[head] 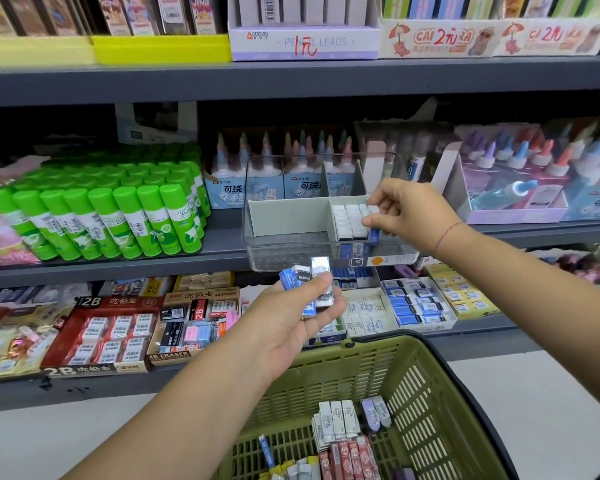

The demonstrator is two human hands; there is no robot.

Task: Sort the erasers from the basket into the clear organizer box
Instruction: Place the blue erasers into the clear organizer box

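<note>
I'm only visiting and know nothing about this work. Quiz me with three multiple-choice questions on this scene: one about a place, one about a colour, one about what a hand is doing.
1. Where in the clear organizer box do erasers stand?
A. left compartment
B. right compartment
C. on its rim

2. What colour is the basket?
A. red
B. olive green
C. white

3. What is the left hand doing?
A. hanging idle
B. pressing on the shelf
C. holding several erasers

Answers:
1. B, because the rows of white eraser tops sit right of the divider.
2. B, because its mesh walls are green.
3. C, because its thumb and fingers grip a small stack of erasers.
</note>
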